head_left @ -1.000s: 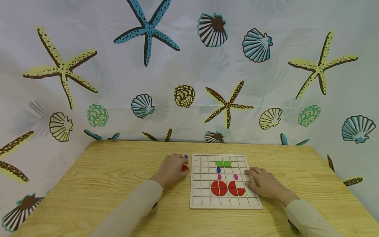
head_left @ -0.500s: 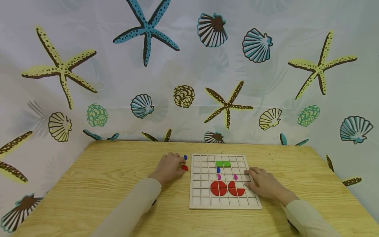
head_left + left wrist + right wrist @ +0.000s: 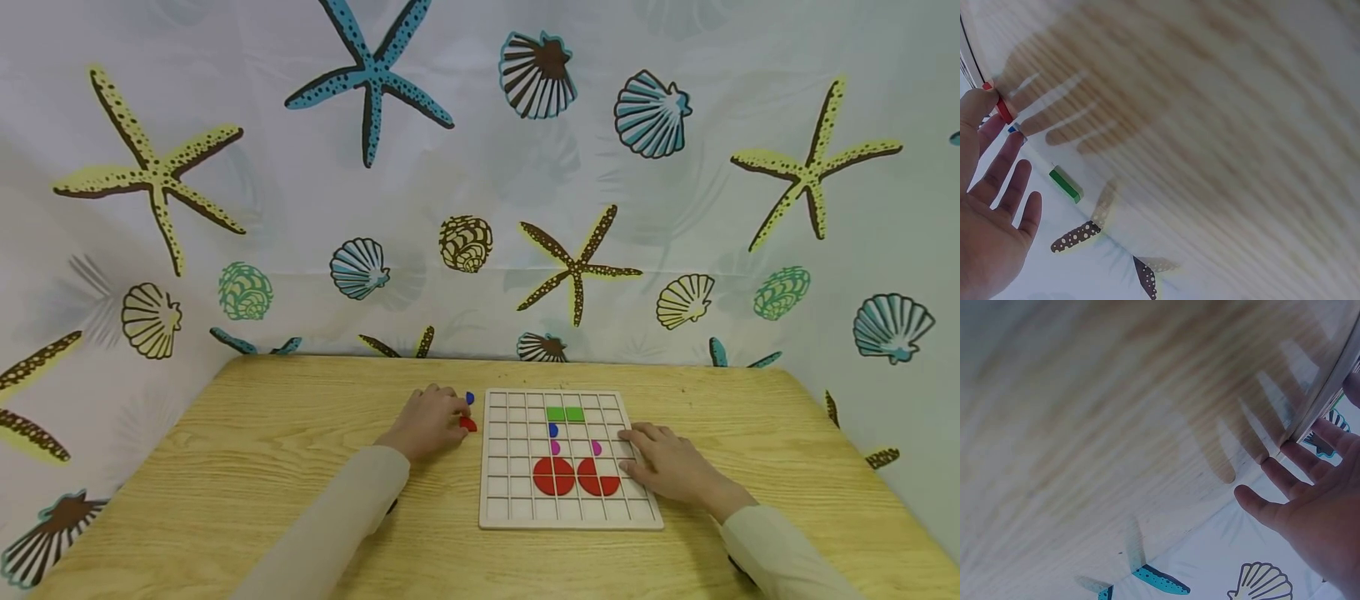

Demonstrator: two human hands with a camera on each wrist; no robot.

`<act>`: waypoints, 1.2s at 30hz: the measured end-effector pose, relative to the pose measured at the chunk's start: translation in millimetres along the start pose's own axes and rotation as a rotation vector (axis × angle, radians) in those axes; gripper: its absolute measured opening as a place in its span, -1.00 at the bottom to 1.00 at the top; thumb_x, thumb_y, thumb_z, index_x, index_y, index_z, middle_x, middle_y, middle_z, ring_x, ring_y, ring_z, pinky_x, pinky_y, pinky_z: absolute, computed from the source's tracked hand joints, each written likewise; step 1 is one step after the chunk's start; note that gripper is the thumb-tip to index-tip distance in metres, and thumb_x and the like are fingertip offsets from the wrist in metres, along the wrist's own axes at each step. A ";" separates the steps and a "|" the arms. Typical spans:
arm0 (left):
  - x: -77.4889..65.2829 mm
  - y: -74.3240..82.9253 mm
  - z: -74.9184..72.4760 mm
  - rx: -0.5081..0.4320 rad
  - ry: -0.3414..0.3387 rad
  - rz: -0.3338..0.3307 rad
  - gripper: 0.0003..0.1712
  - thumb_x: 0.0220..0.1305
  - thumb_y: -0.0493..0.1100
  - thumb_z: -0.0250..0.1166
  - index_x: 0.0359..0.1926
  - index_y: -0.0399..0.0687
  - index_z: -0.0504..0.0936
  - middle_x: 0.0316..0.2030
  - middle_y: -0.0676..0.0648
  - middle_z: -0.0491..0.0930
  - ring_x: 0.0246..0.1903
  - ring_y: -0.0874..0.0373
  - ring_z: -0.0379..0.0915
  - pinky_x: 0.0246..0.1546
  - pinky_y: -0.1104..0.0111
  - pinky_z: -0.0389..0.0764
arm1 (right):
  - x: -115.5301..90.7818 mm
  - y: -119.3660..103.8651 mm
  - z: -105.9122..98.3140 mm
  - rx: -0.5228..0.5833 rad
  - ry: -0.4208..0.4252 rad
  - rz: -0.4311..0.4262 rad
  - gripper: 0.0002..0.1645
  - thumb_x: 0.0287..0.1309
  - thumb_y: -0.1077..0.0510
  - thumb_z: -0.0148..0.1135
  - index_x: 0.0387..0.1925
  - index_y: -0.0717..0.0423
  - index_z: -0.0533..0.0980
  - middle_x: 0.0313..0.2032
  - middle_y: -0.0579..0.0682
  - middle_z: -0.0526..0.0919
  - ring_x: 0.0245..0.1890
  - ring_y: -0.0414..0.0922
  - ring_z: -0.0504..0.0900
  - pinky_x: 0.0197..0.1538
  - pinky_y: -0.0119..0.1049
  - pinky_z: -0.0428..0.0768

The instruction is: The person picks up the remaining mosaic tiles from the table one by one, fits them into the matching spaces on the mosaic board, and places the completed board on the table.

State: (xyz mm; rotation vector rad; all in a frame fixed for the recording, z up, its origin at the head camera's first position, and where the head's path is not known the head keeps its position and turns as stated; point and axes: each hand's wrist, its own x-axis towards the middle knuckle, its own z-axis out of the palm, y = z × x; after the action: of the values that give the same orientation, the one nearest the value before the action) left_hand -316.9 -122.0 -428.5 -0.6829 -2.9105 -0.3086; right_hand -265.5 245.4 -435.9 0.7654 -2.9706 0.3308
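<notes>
My left hand (image 3: 426, 423) is beside the left edge of the white grid board (image 3: 521, 512). Its thumb and index finger pinch a red quarter-circle tile (image 3: 467, 424), whose red edge shows between them in the left wrist view. A small blue half-circle tile (image 3: 470, 398) lies just beyond the fingertips. Past the other fingers is a green tile (image 3: 1064, 185), hidden in the head view. My right hand (image 3: 672, 463) rests at the board's right edge, fingers spread and fairly straight, thumb on the border.
On the board sit two green square tiles (image 3: 565, 414), a blue half-circle (image 3: 553, 430), two magenta half-circles (image 3: 596, 448), a full red circle (image 3: 554, 477) and a red circle (image 3: 598, 478) lacking its upper-right quarter. A patterned curtain (image 3: 465, 183) stands behind the wooden table (image 3: 300, 417).
My left hand has drawn back slightly to the left, leaving more of the blue tile in sight. The right hand and the tiles on the board stay as they were.
</notes>
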 end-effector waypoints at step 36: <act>2.7 7.7 -9.9 0.085 0.013 0.089 -0.81 0.05 0.04 0.31 -0.32 0.12 0.64 -0.24 0.09 0.59 -0.19 0.10 0.40 -0.08 0.14 0.38 | 1.4 0.8 -1.3 0.004 -0.005 -0.002 -0.45 0.24 -0.06 0.02 0.18 0.13 0.34 0.17 0.23 0.36 0.13 0.27 0.35 0.04 0.21 0.35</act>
State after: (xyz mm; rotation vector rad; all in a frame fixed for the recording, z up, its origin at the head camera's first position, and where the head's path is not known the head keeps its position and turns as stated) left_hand -315.0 -116.3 -417.2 -0.7909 -2.8515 -0.1782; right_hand -267.1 245.8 -434.6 0.7702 -2.9746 0.3349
